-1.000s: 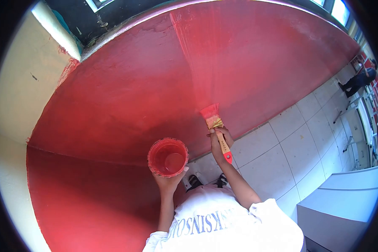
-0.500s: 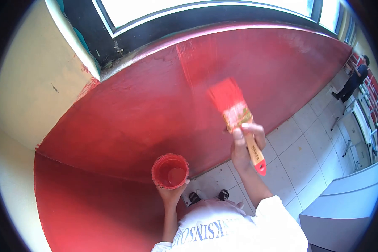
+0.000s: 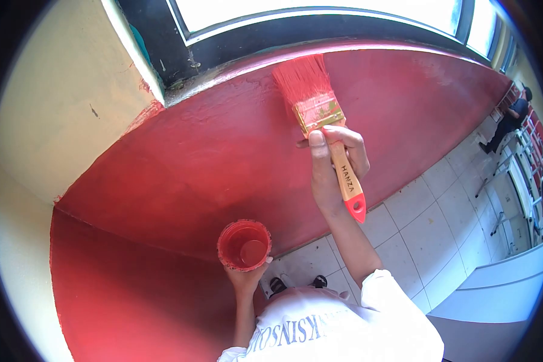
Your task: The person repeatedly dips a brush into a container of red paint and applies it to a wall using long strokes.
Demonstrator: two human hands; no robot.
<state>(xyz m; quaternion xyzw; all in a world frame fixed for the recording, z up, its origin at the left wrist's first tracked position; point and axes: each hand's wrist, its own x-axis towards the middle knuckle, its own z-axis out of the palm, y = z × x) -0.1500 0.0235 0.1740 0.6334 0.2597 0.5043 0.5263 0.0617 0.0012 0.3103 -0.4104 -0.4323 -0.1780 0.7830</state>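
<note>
My right hand grips a paintbrush by its wooden handle, which has a red tip and reads HANZA. Its wide red bristles lie near the top of the red wall, just below the pale sill; they appear to press on the surface. My left hand is wrapped round a small tub smeared with red paint, held with its mouth facing up. A round patch of paint shows at the tub's bottom. The fingers behind the tub are mostly hidden.
A dark window frame runs above the wall. Left is a cream wall with red smears at its edge. Tiled floor lies right, with a white cabinet-like piece, stacked furniture and another person farther back.
My right hand has moved the paintbrush up and slightly left, from mid-wall to the upper wall near the sill. My left hand and the tub stay nearly still. The view has shifted slightly.
</note>
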